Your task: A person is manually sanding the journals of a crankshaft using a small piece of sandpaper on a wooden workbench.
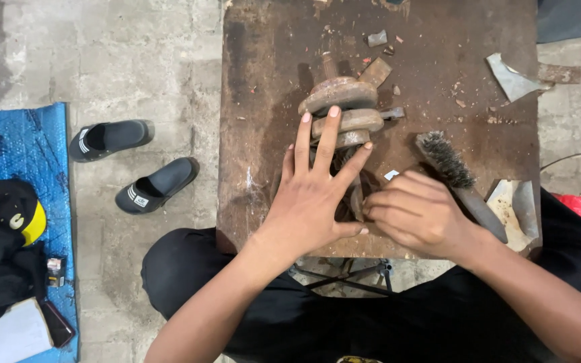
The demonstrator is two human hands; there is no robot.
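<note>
Left hand [314,202] is spread flat, fingers splayed wide, pressing down on the rusty coil spring assembly [341,111] that lies near the middle of the worn wooden workbench [263,81], its round seats stacked toward twelve o'clock. Right hand [417,212] is curled in a narrow pinch at the assembly's lower end, at about three o'clock from the left palm; what it pinches I cannot tell, the fingers hide it. The wire brush [453,171] lies idle just beside that hand, bristles up at one o'clock, so brushing looks paused rather than finished: the metal is brown and crusted all over, no bright patch anywhere, and rust flakes dot the board. I'd judge most of the cleaning is left. Torn sandpaper pieces [512,79] sit at two o'clock; black slides [132,165] wait on the floor at nine o'clock.
</note>
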